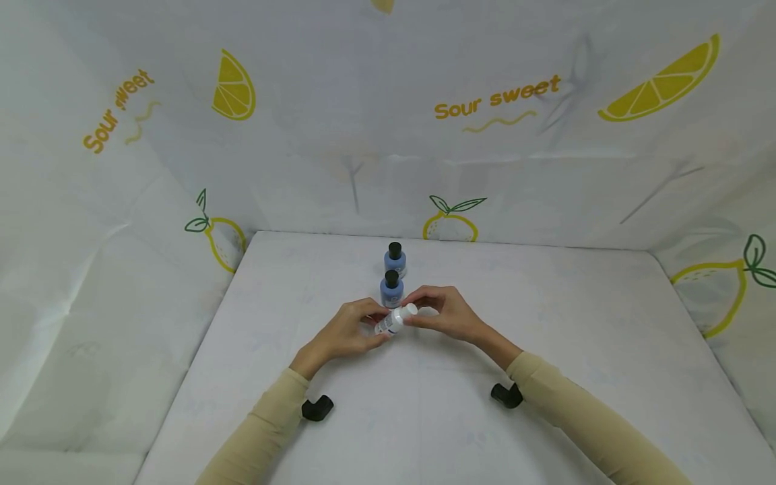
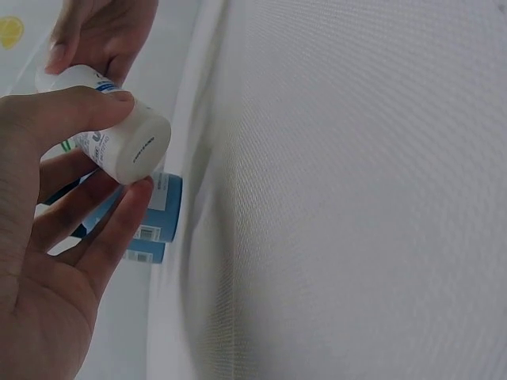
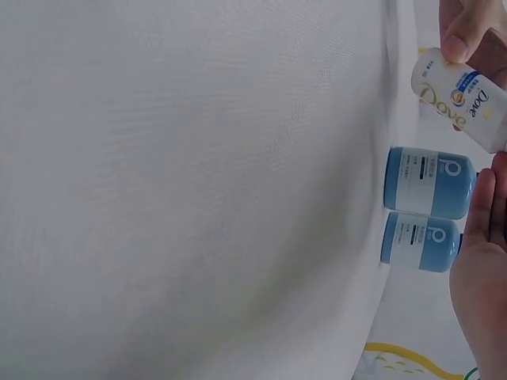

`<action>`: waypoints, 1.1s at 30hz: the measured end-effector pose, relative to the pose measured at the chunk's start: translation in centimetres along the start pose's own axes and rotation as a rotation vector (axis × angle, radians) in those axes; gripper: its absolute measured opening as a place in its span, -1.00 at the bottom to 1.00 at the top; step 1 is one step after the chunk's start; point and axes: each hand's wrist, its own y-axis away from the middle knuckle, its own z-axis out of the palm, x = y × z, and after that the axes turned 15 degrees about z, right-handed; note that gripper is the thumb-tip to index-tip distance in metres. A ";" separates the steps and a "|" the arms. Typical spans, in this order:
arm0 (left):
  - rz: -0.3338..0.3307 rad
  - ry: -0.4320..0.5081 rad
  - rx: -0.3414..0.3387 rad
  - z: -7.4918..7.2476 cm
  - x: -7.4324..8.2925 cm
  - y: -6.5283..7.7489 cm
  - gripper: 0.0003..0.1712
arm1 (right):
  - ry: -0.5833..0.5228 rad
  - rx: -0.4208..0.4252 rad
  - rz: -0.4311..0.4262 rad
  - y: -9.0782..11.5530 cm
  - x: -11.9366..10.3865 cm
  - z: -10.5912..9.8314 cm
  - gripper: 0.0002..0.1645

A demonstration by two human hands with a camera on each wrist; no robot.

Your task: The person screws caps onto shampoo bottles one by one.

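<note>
A small white Dove bottle [image 1: 391,322] is held tilted above the table by both hands, its cap up and to the right. My left hand [image 1: 349,330] grips the bottle near its base, thumb on one side and fingers on the other; its printed bottom shows in the left wrist view. At the other end, my right hand [image 1: 447,314] pinches the white cap [image 1: 411,309] between thumb and fingers. Just behind the hands stands a blue bottle [image 1: 391,294] with a black cap. Another blue bottle [image 1: 395,261] is right behind it, both upright with pale labels [image 3: 416,176].
The white table [image 1: 545,323] meets an upright white cloth [image 1: 339,135] printed with lemons at its back and sides. Black bent pieces [image 1: 318,408] show beside each forearm, the right one [image 1: 506,395] against the sleeve.
</note>
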 end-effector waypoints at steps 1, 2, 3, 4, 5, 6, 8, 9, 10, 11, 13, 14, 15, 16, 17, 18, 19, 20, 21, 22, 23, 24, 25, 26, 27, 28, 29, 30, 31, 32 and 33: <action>0.003 0.000 0.002 0.0 0.0 0.0 -0.53 | -0.004 0.010 0.005 0.0 0.1 0.1 -0.66; 0.006 0.000 0.002 0.0 0.0 0.0 -0.53 | -0.007 0.019 0.012 0.0 0.1 0.2 -0.67; 0.011 0.000 0.003 0.0 0.0 0.0 -0.53 | -0.012 0.028 0.020 0.0 0.1 0.3 -0.68; 0.016 -0.002 0.005 0.0 0.0 0.0 -0.53 | -0.013 0.038 0.027 0.0 0.1 0.4 -0.69; 0.018 -0.003 0.005 0.1 0.0 0.0 -0.52 | -0.014 0.047 0.036 0.0 0.1 0.5 -0.70; 0.025 -0.008 0.005 0.1 0.0 -0.1 -0.52 | -0.012 0.056 0.043 0.0 0.0 0.5 -0.70; 0.032 -0.014 0.006 0.1 0.1 -0.1 -0.52 | -0.011 0.070 0.057 0.0 -0.1 0.6 -0.70; 0.035 -0.018 0.007 0.2 0.1 -0.1 -0.52 | -0.009 0.077 0.062 0.0 -0.1 0.7 -0.70; 0.033 -0.021 0.007 0.2 0.1 -0.1 -0.52 | -0.007 0.084 0.066 0.0 -0.1 0.7 -0.70; 0.028 -0.023 0.005 0.2 0.1 -0.1 -0.52 | -0.006 0.090 0.069 0.0 -0.1 0.8 -0.70; 0.016 -0.021 0.004 0.2 0.1 -0.1 -0.52 | -0.004 0.101 0.073 0.0 0.0 0.9 -0.71; 0.009 -0.020 0.001 0.2 0.1 -0.2 -0.52 | -0.006 0.106 0.075 0.0 0.0 0.9 -0.71; 0.007 -0.020 0.001 0.2 0.1 -0.2 -0.52 | -0.006 0.112 0.076 0.0 0.0 0.9 -0.72; 0.004 -0.020 0.000 0.2 0.1 -0.2 -0.52 | -0.007 0.117 0.078 0.0 0.1 1.0 -0.72; 0.001 -0.019 -0.001 0.2 0.1 -0.2 -0.52 | -0.008 0.121 0.080 0.0 0.1 1.0 -0.72; 0.000 -0.018 0.000 0.2 0.2 -0.2 -0.52 | -0.008 0.125 0.082 0.0 0.1 1.0 -0.72; 0.000 -0.017 0.000 0.2 0.1 -0.2 -0.52 | -0.010 0.127 0.084 0.0 0.1 1.1 -0.72; 0.000 -0.017 -0.001 0.3 0.1 -0.1 -0.52 | -0.010 0.129 0.085 0.0 0.2 1.1 -0.72; 0.002 -0.018 0.000 0.3 0.1 -0.1 -0.52 | -0.008 0.131 0.087 0.0 0.2 1.1 -0.72; 0.001 -0.019 -0.002 0.3 0.1 -0.1 -0.52 | -0.006 0.131 0.087 0.0 0.2 1.2 -0.72; -0.001 -0.017 -0.004 0.3 0.1 -0.1 -0.52 | -0.005 0.132 0.086 0.0 0.2 1.2 -0.72; 0.001 -0.019 -0.005 0.3 0.0 -0.1 -0.52 | -0.004 0.133 0.086 0.0 0.2 1.2 -0.71; 0.003 -0.019 -0.006 0.3 0.0 -0.1 -0.51 | -0.002 0.133 0.085 0.0 0.2 1.2 -0.71; 0.005 -0.021 -0.006 0.3 0.0 0.0 -0.51 | -0.001 0.132 0.084 0.0 0.3 1.2 -0.71; 0.010 -0.023 -0.004 0.3 0.0 0.0 -0.52 | 0.000 0.131 0.082 0.0 0.3 1.2 -0.71; 0.012 -0.024 -0.002 0.3 0.0 0.0 -0.52 | -0.001 0.128 0.078 0.0 0.3 1.2 -0.70; 0.016 -0.023 0.002 0.3 0.0 0.0 -0.52 | -0.002 0.124 0.073 0.0 0.3 1.2 -0.70; 0.022 -0.025 0.006 0.3 0.1 0.0 -0.53 | -0.002 0.117 0.066 0.1 0.3 1.2 -0.69; 0.026 -0.023 0.009 0.3 0.1 0.0 -0.53 | -0.002 0.108 0.057 0.1 0.3 1.1 -0.67; 0.033 -0.023 0.013 0.2 0.1 0.0 -0.53 | -0.002 0.099 0.047 0.1 0.3 1.1 -0.65; 0.037 -0.022 0.015 0.2 0.1 0.0 -0.53 | -0.001 0.088 0.036 0.1 0.3 1.0 -0.63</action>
